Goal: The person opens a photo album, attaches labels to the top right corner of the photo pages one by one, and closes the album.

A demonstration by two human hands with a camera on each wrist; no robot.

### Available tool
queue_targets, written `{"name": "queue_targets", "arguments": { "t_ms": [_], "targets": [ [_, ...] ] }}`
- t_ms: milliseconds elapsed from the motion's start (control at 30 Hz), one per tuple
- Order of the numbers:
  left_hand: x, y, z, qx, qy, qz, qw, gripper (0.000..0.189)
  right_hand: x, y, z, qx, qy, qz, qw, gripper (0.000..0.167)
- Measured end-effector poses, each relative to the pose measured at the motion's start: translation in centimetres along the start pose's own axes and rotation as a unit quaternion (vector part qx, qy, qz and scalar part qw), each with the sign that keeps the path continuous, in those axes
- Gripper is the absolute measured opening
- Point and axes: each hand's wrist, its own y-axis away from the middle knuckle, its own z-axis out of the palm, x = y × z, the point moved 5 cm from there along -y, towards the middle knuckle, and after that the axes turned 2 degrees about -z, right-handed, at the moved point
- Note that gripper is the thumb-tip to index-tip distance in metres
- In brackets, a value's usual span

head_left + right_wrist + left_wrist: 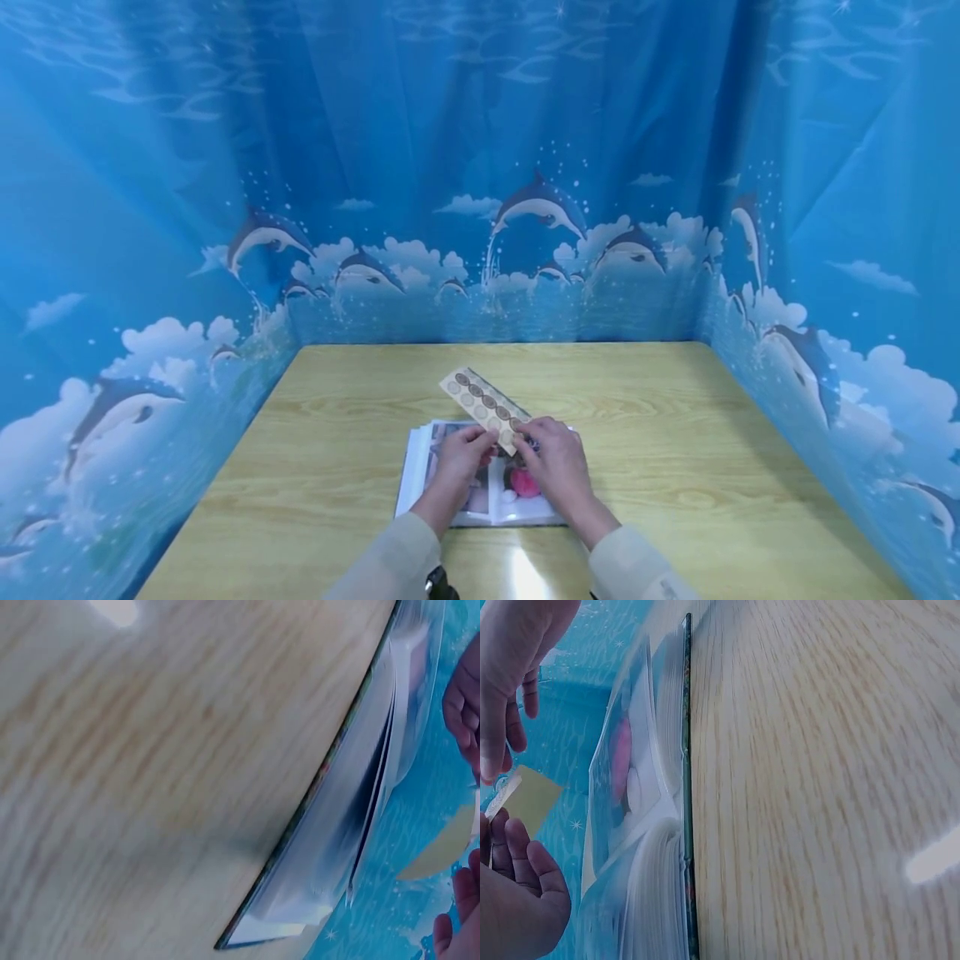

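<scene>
A narrow sheet of round stickers (480,404), with a row of dark brown circles beside a row of pale ones, is held tilted above an open photo album (408,492). My left hand (457,462) pinches its lower edge between thumb and fingers. At the near right end, the thumb and forefinger of my right hand (558,458) grip the sheet. Its plain yellowish back (538,801) shows in the left wrist view, above my left hand's curled fingers (525,862). Both hands partly hide the album's pages.
The album lies on a wood-grain table (697,450), its many clear sleeves (656,900) fanned up from a dark cover (300,814). A pink picture (525,482) shows on the right page. Blue dolphin-print curtains (450,125) surround the table's back and sides.
</scene>
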Motion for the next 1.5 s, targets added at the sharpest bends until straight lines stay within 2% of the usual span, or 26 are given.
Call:
{"name": "queue_targets", "arguments": {
  "t_ms": [100, 267, 433, 767, 1100, 1500],
  "targets": [
    [0.1, 0.1, 0.0, 0.001, 0.009, 0.004, 1.0000, 0.020, -0.6, 0.2, 0.2, 0.013, 0.017, -0.022, 0.9995, 0.025],
    [0.3, 0.3, 0.1, -0.005, 0.019, 0.006, 0.9998, 0.022, -0.8, 0.3, 0.4, 0.028, 0.043, -0.034, 0.9981, 0.027],
    [0.3, 0.3, 0.3, -0.006, 0.027, -0.001, 0.9996, 0.025, -0.7, 0.2, 0.4, 0.030, 0.054, -0.034, 0.9975, 0.026],
    [-0.1, 0.3, 0.5, 0.001, 0.034, -0.016, 0.9993, 0.020, -0.8, 0.3, 0.5, 0.016, 0.076, -0.020, 0.9968, 0.025],
    [0.1, 0.6, 0.9, -0.012, 0.047, -0.006, 0.9988, 0.018, -0.7, 0.3, 0.7, 0.030, 0.071, -0.034, 0.9964, 0.022],
    [0.1, 0.6, 1.1, -0.014, 0.018, 0.019, 0.9996, 0.018, -0.5, 0.1, 0.9, 0.020, 0.019, 0.010, 0.9996, 0.008]
  ]
}}
